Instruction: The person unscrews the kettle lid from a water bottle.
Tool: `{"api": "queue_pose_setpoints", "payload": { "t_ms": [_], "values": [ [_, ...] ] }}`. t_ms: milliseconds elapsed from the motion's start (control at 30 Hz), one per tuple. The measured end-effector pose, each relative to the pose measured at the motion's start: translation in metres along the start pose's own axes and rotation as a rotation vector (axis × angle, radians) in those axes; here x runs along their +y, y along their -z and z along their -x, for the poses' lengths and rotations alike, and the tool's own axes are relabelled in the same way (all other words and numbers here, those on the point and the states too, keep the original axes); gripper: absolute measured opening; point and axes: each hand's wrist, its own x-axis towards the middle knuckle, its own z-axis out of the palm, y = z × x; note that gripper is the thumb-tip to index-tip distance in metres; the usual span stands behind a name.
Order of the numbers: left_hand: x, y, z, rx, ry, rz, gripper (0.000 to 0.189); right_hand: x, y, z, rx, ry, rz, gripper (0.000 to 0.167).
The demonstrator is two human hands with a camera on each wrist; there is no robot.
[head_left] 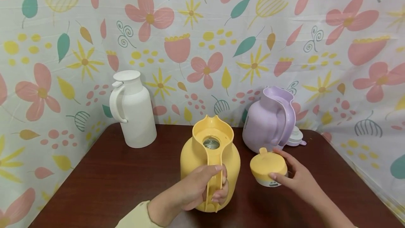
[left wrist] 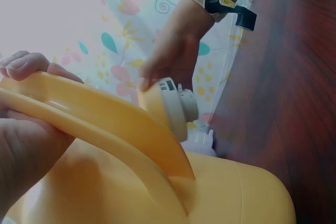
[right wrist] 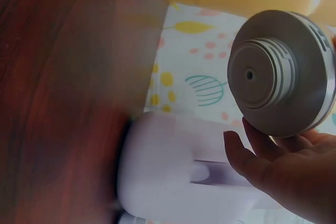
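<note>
A yellow thermos jug (head_left: pixel 186 157) stands on the table with its top uncovered, showing a shiny round mouth (head_left: pixel 211 143). My left hand (head_left: pixel 202 187) grips its handle (left wrist: pixel 110 129), fingers wrapped round it and thumb on top. To the right, my right hand (head_left: pixel 294 171) holds the yellow-topped lid (head_left: pixel 268 164) above the table, between thumb and fingers. The right wrist view shows the lid's grey threaded underside (right wrist: pixel 257 74), with the fingers of the right hand (right wrist: pixel 294 161) at its rim. Behind the lid stands a lilac jug (head_left: pixel 257 126), also uncovered.
A white jug (head_left: pixel 139 115) with its lid on stands at the back left. Beside the lilac jug, a pale lid (head_left: pixel 295 137) lies on the dark red-brown table (head_left: pixel 126 182). A flower-patterned cloth (head_left: pixel 196 13) hangs close behind the table.
</note>
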Motion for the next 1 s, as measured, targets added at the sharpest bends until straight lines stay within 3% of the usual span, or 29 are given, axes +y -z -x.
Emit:
{"api": "queue_pose_setpoints", "payload": {
  "t_ms": [300, 633, 1000],
  "values": [
    [0.000, 0.001, 0.001, 0.004, 0.001, 0.006, 0.031, 0.001, -0.011, -0.008, -0.116, 0.008, 0.142, 0.073],
    [0.000, 0.001, 0.000, -0.001, 0.006, -0.009, 0.034, 0.006, -0.020, -0.021, -0.231, 0.051, 0.216, 0.081],
    [-0.001, 0.001, -0.001, -0.007, 0.005, -0.007, 0.043, 0.005, -0.024, -0.029, -0.328, 0.009, 0.258, 0.076]
  ]
}}
